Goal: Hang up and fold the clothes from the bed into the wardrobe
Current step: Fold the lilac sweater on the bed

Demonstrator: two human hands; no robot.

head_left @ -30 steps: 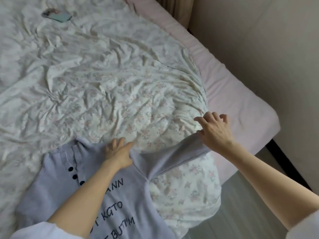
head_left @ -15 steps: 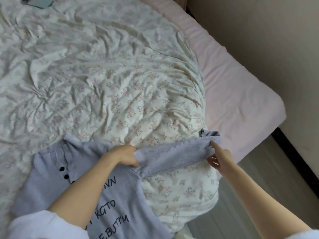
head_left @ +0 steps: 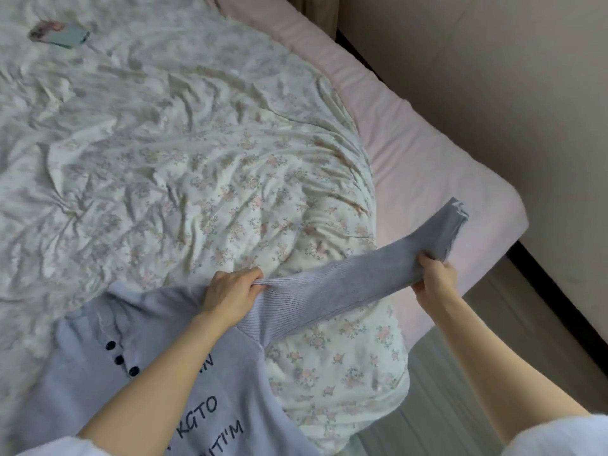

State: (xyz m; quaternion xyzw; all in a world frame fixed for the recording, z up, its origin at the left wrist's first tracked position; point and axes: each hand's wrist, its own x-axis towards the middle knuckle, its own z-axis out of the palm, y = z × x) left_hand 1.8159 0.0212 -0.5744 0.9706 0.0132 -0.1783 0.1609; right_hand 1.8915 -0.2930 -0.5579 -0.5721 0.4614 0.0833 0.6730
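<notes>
The bed (head_left: pixel 427 159) fills most of the view. Its pink fitted sheet is exposed along the right edge and at the near corner. A crumpled floral duvet (head_left: pixel 184 153) covers the rest. A pale wall rises beyond the right edge, and a strip of floor shows at lower right.

A lavender knit sweater (head_left: pixel 98 373) lies face up on the duvet at lower left. Dark buttons at the neck and black printed letters on the chest are visible. Its sleeve (head_left: pixel 345 284) is pulled out straight to the right, raised off the duvet, with the cuff hanging just beyond the right hand over the pink sheet.

Task status, as a judgement: the sweater is at the start of folding. The body is spread flat, and no fold is visible yet. Folding the sleeve, folding the body, and transfer to the wardrobe all remain. The wardrobe is not in view, and no other garment shows on the bed.

The left hand (head_left: pixel 230 291) is closed on the sleeve at the shoulder seam, fingers curled round a bunch of the knit. The right hand (head_left: pixel 432 278) is closed on the sleeve near the cuff, fingers wrapped round the fabric.

A phone (head_left: pixel 59 34) lies on the duvet at upper left, well apart from the sweater.
</notes>
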